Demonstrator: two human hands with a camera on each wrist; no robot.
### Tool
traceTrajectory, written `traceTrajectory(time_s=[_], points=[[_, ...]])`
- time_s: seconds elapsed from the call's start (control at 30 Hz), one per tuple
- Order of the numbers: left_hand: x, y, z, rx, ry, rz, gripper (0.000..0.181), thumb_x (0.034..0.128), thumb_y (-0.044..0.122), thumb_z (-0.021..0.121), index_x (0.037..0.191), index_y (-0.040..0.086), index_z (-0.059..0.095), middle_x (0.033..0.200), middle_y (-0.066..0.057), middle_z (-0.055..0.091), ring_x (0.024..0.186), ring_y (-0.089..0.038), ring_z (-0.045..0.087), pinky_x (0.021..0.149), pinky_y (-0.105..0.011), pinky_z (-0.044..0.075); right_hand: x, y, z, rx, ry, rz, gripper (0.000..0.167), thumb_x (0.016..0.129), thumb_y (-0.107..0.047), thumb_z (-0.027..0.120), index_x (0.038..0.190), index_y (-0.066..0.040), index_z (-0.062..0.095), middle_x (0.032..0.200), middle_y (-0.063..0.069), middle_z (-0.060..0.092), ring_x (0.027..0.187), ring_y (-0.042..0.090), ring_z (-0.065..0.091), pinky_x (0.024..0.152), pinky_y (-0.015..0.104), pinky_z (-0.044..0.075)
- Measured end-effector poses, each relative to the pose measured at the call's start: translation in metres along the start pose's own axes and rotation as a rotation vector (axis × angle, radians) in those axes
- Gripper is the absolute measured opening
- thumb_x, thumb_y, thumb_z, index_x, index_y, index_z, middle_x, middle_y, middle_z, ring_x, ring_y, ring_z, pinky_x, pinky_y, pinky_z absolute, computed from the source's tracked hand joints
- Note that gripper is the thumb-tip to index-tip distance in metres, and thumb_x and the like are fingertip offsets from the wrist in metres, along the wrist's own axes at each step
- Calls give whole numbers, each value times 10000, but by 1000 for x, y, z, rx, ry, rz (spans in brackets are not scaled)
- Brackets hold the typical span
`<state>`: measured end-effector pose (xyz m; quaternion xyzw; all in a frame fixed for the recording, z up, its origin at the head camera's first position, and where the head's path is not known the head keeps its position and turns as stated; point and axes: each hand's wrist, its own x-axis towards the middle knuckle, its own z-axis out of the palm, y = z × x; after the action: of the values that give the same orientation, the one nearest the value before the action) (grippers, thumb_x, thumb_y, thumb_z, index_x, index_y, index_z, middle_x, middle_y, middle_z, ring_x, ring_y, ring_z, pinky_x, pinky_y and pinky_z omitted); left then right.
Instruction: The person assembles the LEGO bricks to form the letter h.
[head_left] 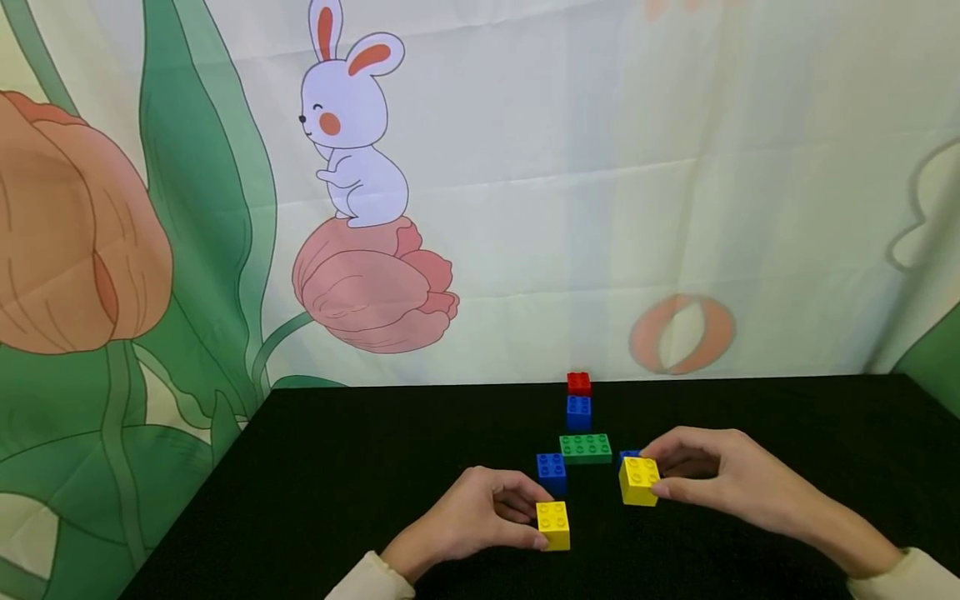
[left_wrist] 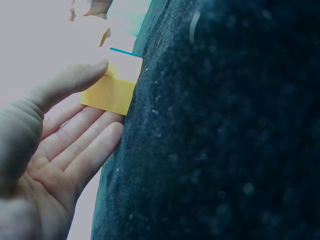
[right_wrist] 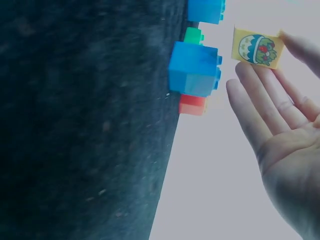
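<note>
My left hand pinches a yellow toy brick between thumb and fingers, low at the black tabletop, just in front of a blue brick. In the left wrist view the thumb presses one side of that yellow brick. My right hand pinches a second yellow brick, which partly hides another blue brick behind it. The right wrist view has this yellow brick held above the table, apart from the blue brick, with a printed picture on its side.
A long green brick lies between the two blue bricks and slightly behind. Farther back stand a blue brick and a red brick in line, near the table's far edge. A printed curtain hangs behind the black table.
</note>
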<state>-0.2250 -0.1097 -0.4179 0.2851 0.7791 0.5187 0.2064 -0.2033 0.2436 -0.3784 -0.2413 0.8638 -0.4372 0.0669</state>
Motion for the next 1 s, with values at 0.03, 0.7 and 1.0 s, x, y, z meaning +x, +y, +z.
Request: traceTrajectory(time_s=[0.03, 0.7, 1.0], points=[[0, 0, 0, -1, 0, 1, 294, 895, 38, 854, 1161, 122, 761, 1075, 66, 751, 953, -112, 735, 874, -253, 609, 1, -2, 0, -7, 6, -1, 349, 980, -281, 785, 1267, -107, 690, 1194, 31, 718, 1006, 168, 709, 870, 262, 596], [0, -3, 0, 1, -5, 15, 271, 910, 60, 847, 1162, 107, 761, 1075, 71, 757, 956, -110, 742, 870, -248, 607, 23, -33, 20, 3, -22, -88, 339, 971, -273, 791, 1261, -124, 701, 1176, -15, 727, 1028, 137, 711, 921, 361, 606], [0, -3, 0, 6, -8, 28, 273, 908, 64, 847, 1164, 97, 760, 1070, 73, 760, 951, -97, 743, 864, -246, 608, 30, -37, 33, 9, -41, -168, 267, 993, -266, 774, 1223, -143, 721, 1154, -51, 743, 1028, 144, 718, 937, 382, 608]])
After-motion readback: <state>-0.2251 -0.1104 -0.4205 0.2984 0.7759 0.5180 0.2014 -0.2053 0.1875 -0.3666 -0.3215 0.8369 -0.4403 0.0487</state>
